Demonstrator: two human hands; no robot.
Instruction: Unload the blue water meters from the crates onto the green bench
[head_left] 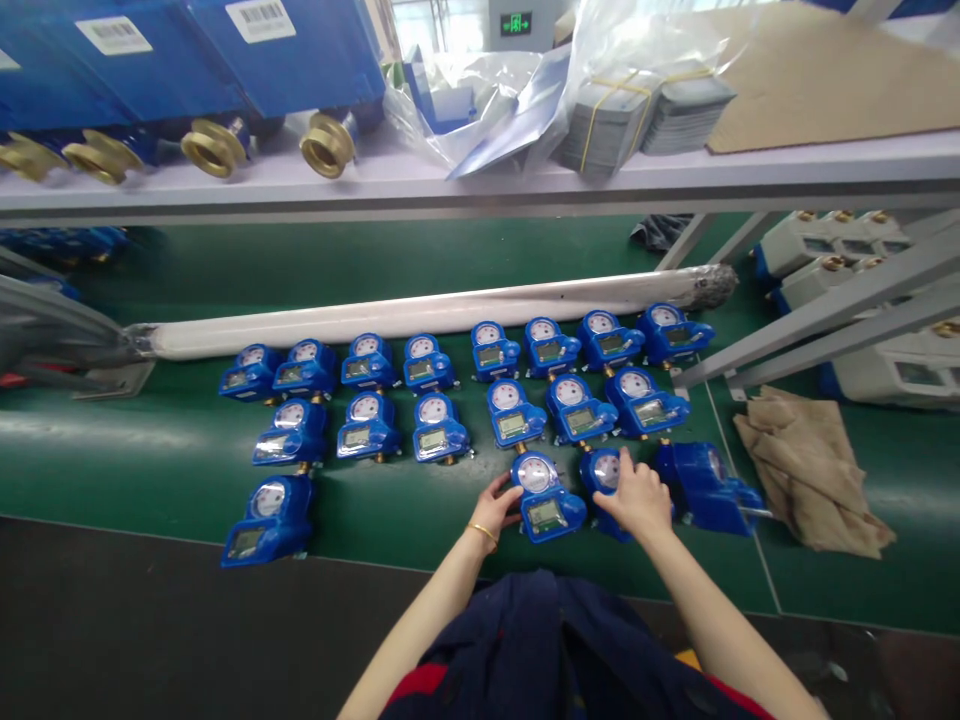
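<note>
Rows of blue water meters with round dials and small grey displays lie on the green bench top. My left hand [498,508], with a thin bracelet at its wrist, grips the left side of a front-row water meter [553,512], thumb near the dial. Just to the right, my right hand [637,495] reaches over another water meter [602,466], its index finger and thumb around the dial and the lower part covered. Beside that hand, a further water meter [701,485] lies turned on its side. More meters [576,408] stand behind both hands.
A long wrapped white roll [405,315] lies behind the meters. Overhead, a shelf [420,196] holds blue boxes [300,60], brass fittings [328,146] and banded card stacks [611,125]. Slanting metal struts [817,315] and a brown cloth [810,470] are at the right.
</note>
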